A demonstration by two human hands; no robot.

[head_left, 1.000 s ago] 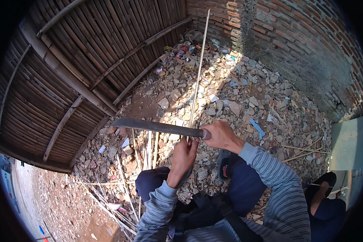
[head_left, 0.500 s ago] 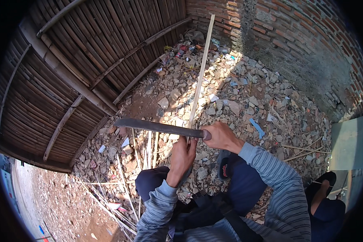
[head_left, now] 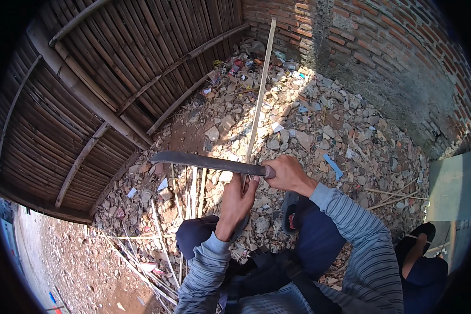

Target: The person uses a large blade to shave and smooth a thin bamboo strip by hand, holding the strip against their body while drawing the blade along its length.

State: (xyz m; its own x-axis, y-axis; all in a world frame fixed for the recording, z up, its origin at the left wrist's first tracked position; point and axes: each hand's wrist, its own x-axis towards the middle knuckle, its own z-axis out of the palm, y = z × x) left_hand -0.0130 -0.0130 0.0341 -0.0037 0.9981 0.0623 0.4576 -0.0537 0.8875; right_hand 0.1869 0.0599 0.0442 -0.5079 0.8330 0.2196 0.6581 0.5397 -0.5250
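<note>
My right hand (head_left: 287,174) is closed round the handle of a machete (head_left: 209,163), whose dark blade points left with its tip a little higher. A long pale bamboo strip (head_left: 260,94) stretches away from me toward the brick wall. My left hand (head_left: 237,198) pinches its near end, just below the blade. The blade lies across the strip near the handle and covers part of it. How deep the edge sits in the bamboo is hidden.
Rubble and litter (head_left: 298,125) cover the ground. Several bamboo strips (head_left: 194,193) lie by my left knee. A woven bamboo wall (head_left: 115,63) rises on the left, a brick wall (head_left: 392,57) on the right. Another person's foot (head_left: 424,233) shows at the lower right.
The machete and both hands have shifted very slightly. The far end of the bamboo strip has moved a little to the left. The grips stay the same.
</note>
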